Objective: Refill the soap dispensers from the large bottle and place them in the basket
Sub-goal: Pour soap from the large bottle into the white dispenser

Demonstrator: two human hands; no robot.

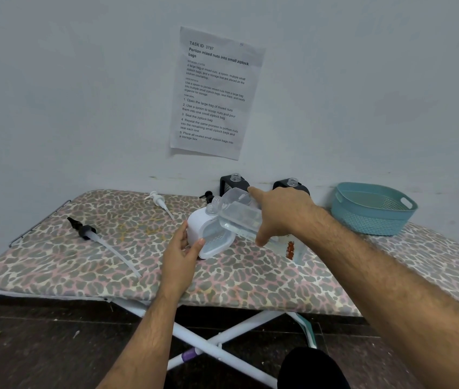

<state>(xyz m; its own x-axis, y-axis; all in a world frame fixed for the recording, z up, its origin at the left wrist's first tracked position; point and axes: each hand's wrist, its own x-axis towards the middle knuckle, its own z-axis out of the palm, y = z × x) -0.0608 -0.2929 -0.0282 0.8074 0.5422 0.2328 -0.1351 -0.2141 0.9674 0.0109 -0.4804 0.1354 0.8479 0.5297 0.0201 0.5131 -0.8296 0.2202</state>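
We are looking down at an ironing board (54,256) with a leopard-print cover, set against a pale wall. We take the white dispenser (199,227), near the board's middle, as our landmark.

Our left hand (182,252) holds the dispenser from its near left side, thumb and fingers wrapped around the body to steady it. Our right hand (276,217) is clamped around the large bottle (239,213), which is tipped so its mouth meets the dispenser's open neck.

The bottle is clear plastic with clear liquid inside; it probably weighs more than the dispenser and shifts as it drains, so a full wrap around its body suits it. The dispenser looks light, smooth and easy to tip, and holding it low on the body makes sense. How full it is, we cannot tell.

Left of the dispenser lies a black pump (85,231) with its long tube. Behind it to the left lies a white pump (158,202).

Behind the dispenser, against the wall, stand two black dispensers (227,184) with open clear necks; a black pump top (208,195) lies just beside the nearer one.

Well to the right of the dispenser sits a teal basket (371,217), apparently with nothing in it.

A printed sheet (214,92) hangs on the wall above.
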